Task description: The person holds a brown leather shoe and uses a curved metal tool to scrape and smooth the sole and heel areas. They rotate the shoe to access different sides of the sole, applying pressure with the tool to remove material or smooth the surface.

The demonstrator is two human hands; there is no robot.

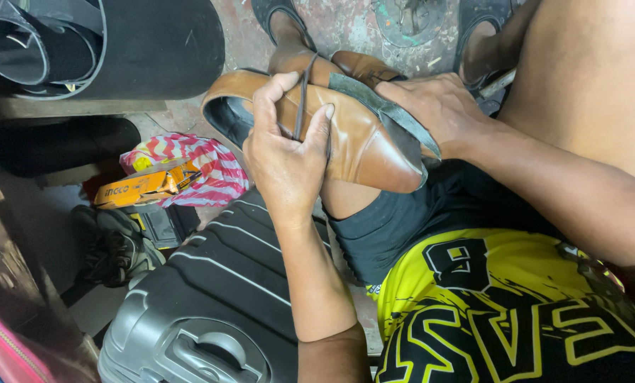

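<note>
Nearby, striped red-white bag [204, 163] beside shoe [353, 142]

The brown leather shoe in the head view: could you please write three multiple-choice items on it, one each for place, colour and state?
1. Where does the brown shoe rest?
A. on the person's knee
B. on the grey suitcase
C. on the floor

2. What colour is the suitcase beside the person?
A. red
B. dark grey
C. yellow

3. How is the shoe held?
A. by one hand only
B. by no hand
C. by both hands

Answers: 1 A, the shoe lies across the bent leg above the dark shorts. 2 B, its ribbed shell is dark grey. 3 C, the left hand grips its side and lace, while the right hand presses its sole edge.
</note>
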